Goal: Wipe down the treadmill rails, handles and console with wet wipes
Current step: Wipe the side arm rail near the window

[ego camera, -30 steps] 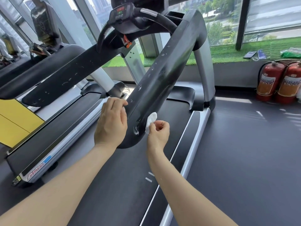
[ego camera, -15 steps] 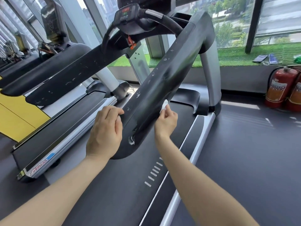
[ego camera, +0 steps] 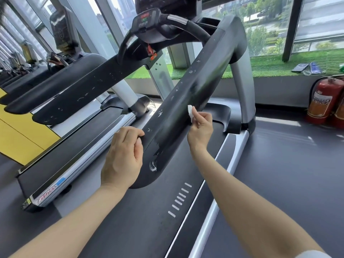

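The treadmill's wide black right rail (ego camera: 188, 94) slopes up from its rounded near end to the console (ego camera: 147, 19) at the top. Scuffs and a wet sheen mark its surface. My left hand (ego camera: 122, 155) grips the rail's left edge near the lower end, fingers curled over it. My right hand (ego camera: 201, 127) pinches a small white wet wipe (ego camera: 190, 109) and presses it against the rail's right edge, about a third of the way up. The curved front handle (ego camera: 182, 22) runs out from the console.
The black running belt (ego camera: 149, 211) lies below with silver side strips. A second treadmill (ego camera: 61, 86) stands close on the left, beside a yellow floor patch. Red fire extinguishers (ego camera: 322, 101) stand at the right wall. A phone and packet (ego camera: 307, 67) lie on the green sill.
My right hand has slid the wipe up the rail's right edge from near the rounded end. My left hand keeps its grip on the left edge.
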Available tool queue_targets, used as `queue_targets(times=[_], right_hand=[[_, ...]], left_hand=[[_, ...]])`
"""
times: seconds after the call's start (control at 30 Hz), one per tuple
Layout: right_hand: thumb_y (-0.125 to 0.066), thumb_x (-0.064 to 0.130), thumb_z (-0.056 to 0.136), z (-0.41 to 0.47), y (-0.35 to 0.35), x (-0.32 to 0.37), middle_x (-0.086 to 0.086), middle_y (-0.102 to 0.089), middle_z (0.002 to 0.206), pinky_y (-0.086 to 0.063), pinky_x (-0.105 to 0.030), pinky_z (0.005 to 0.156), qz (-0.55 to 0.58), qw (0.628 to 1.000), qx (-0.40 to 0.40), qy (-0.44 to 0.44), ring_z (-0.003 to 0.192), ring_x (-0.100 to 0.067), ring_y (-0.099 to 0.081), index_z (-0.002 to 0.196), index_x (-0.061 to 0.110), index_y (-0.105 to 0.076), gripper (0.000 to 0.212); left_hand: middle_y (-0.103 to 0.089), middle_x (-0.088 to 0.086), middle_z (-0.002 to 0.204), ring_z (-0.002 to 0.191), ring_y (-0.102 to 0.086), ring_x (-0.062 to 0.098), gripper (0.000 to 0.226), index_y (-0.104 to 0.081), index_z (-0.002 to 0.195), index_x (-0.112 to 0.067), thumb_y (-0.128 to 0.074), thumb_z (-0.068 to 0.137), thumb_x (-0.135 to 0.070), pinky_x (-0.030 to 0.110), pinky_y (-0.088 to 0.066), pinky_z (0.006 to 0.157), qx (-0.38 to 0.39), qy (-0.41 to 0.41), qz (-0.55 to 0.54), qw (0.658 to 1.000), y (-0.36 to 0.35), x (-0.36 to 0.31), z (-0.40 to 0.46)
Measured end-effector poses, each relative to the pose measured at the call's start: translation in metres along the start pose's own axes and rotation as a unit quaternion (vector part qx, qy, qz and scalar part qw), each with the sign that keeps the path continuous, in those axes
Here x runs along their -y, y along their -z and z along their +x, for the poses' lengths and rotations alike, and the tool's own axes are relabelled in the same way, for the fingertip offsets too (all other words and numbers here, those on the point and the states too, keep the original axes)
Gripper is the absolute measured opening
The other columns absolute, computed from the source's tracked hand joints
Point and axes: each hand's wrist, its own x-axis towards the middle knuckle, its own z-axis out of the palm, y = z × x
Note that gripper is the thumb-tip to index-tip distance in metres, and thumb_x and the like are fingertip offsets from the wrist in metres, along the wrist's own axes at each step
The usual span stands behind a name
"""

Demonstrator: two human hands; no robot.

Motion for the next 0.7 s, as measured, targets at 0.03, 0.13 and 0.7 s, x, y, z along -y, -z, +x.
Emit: queue_targets(times=[0.03, 0.13, 0.7], right_hand=[[-0.050, -0.007, 0.092, -0.010, 0.001, 0.001, 0.014, -0.044, 0.083, -0.035, -0.002, 0.078, 0.000, 1.000, -0.001, 0.016, 0.078, 0.003, -0.048, 0.112, 0.013, -0.069, 0.034], [-0.051, -0.009, 0.089, -0.041, 0.003, 0.003, 0.015, -0.047, 0.082, -0.035, -0.005, 0.079, -0.006, 0.999, 0.002, 0.052, 0.078, 0.002, -0.049, 0.110, 0.015, -0.071, 0.037], [-0.054, -0.013, 0.086, -0.184, 0.020, 0.016, 0.009, -0.055, 0.081, -0.043, -0.012, 0.075, 0.051, 0.995, 0.080, -0.003, 0.075, -0.001, -0.055, 0.098, 0.019, -0.075, 0.040]], left_hand=[[-0.053, 0.001, 0.107, 0.102, -0.047, 0.018, 0.016, -0.058, 0.102, -0.011, -0.047, 0.094, -0.004, 0.028, -0.041, 0.082, 0.000, -0.001, -0.005, 1.000, 0.000, 0.000, 0.000], [-0.054, 0.001, 0.108, 0.103, -0.047, 0.018, 0.017, -0.059, 0.103, -0.011, -0.045, 0.094, -0.007, 0.031, -0.042, 0.081, 0.004, 0.004, -0.017, 1.000, 0.001, -0.002, 0.000], [-0.052, 0.009, 0.110, 0.104, -0.045, 0.024, 0.020, -0.058, 0.106, -0.007, -0.041, 0.095, -0.006, 0.037, -0.041, 0.083, -0.003, -0.016, -0.058, 0.998, 0.001, 0.000, 0.000]])
